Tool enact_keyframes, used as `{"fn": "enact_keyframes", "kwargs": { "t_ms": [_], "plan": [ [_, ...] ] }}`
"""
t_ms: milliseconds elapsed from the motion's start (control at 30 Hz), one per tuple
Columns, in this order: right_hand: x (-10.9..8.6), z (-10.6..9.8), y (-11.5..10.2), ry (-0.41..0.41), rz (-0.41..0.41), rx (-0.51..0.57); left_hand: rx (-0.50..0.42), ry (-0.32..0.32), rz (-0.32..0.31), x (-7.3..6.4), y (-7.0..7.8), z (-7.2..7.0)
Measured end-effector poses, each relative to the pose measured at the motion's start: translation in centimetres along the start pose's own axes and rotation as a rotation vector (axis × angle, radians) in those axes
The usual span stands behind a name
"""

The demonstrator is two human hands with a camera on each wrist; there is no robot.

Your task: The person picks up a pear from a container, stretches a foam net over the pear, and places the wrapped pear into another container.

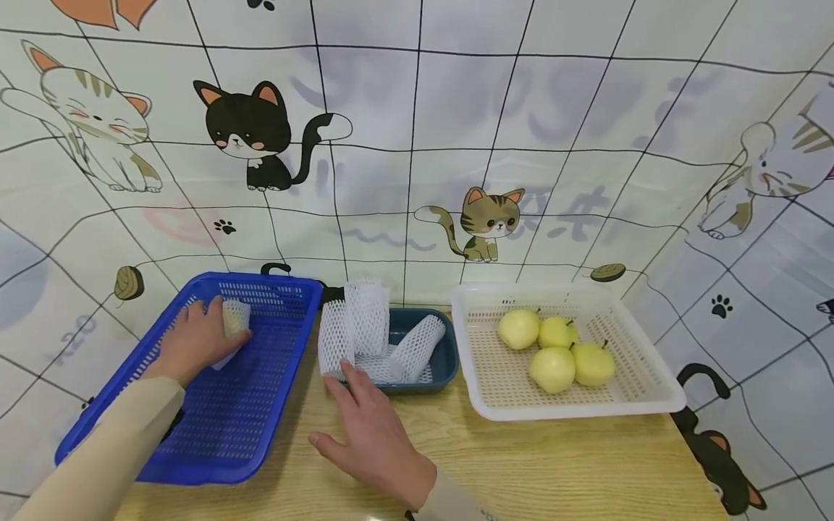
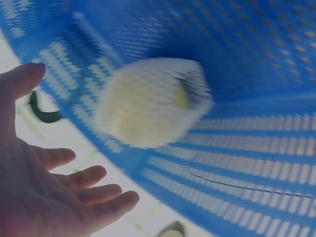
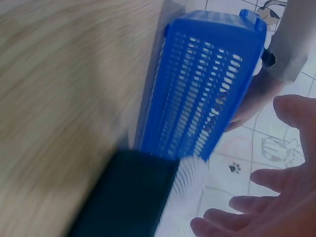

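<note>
My left hand (image 1: 192, 340) reaches into the blue basket (image 1: 208, 434), beside a round pale-yellow fruit in a white foam net (image 1: 237, 312). In the left wrist view, the netted fruit (image 2: 148, 103) rests in a corner of the basket; the fingers (image 2: 94, 195) are spread apart from it and hold nothing. My right hand (image 1: 374, 438) hovers in front of the dark teal bin (image 1: 423, 388), fingers extended, with its fingertips close to the white foam net sleeves (image 1: 368, 318). Several sleeves stand or lie in that bin.
At the right, a white basket (image 1: 495, 412) holds several unwrapped pale yellow-green fruits (image 1: 552, 369) with stems. All the containers stand on a wood-grain table (image 1: 541, 463). A cat-patterned sheet (image 1: 378, 181) hangs close behind and at the sides.
</note>
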State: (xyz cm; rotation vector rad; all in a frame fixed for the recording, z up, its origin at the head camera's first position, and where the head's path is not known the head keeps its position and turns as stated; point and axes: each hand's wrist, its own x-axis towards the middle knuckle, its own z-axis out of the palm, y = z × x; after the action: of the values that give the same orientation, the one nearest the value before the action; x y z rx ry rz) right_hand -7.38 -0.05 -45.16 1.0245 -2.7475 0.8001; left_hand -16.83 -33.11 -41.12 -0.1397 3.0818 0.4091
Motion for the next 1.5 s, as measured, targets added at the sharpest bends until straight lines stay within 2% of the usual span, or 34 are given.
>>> {"fn": "enact_keyframes", "kwargs": {
  "t_ms": [67,167,267,367,500,600,700,867,1100,1200,1300,1433,1500],
  "plan": [
    [-0.6,-0.8,0.6,0.003,-0.004,-0.025,-0.005,0.039,0.039,-0.2,0.9,-0.3],
    [-1.6,-2.2,1.4,0.004,-0.001,-0.035,-0.026,0.101,0.104,-1.1,3.2,-1.0],
    [-2.7,-3.8,2.2,0.002,0.009,-0.012,-0.062,0.167,0.179,-2.7,6.0,-1.6],
    [-3.9,-5.2,3.0,0.035,0.010,0.011,-0.088,0.234,0.266,-4.5,8.9,-2.0],
    [-5.6,-7.0,4.1,0.088,0.030,0.048,-0.063,0.335,0.391,-6.2,12.1,-2.1],
    [-6.7,-8.4,4.9,0.109,0.063,0.057,-0.016,0.414,0.473,-7.0,13.8,-2.1],
    [-7.8,-9.4,5.9,0.146,0.088,0.012,-0.017,0.449,0.526,-7.7,15.1,-1.8],
    [-9.1,-10.5,8.0,0.209,0.138,-0.048,-0.114,0.453,0.559,-8.6,17.1,-0.1],
    [-9.9,-10.9,10.3,0.224,0.210,-0.099,-0.224,0.437,0.573,-9.2,19.4,4.2],
    [-10.1,-11.1,10.9,0.229,0.224,-0.109,-0.257,0.416,0.584,-8.8,20.2,5.6],
    [-10.2,-11.3,11.2,0.227,0.246,-0.097,-0.319,0.361,0.603,-8.2,20.8,6.7],
    [-10.3,-11.4,11.4,0.217,0.263,-0.079,-0.395,0.294,0.609,-7.0,21.0,8.1],
    [-10.3,-11.4,11.5,0.216,0.262,-0.078,-0.397,0.278,0.602,-6.3,21.0,8.6]
  ]
}}
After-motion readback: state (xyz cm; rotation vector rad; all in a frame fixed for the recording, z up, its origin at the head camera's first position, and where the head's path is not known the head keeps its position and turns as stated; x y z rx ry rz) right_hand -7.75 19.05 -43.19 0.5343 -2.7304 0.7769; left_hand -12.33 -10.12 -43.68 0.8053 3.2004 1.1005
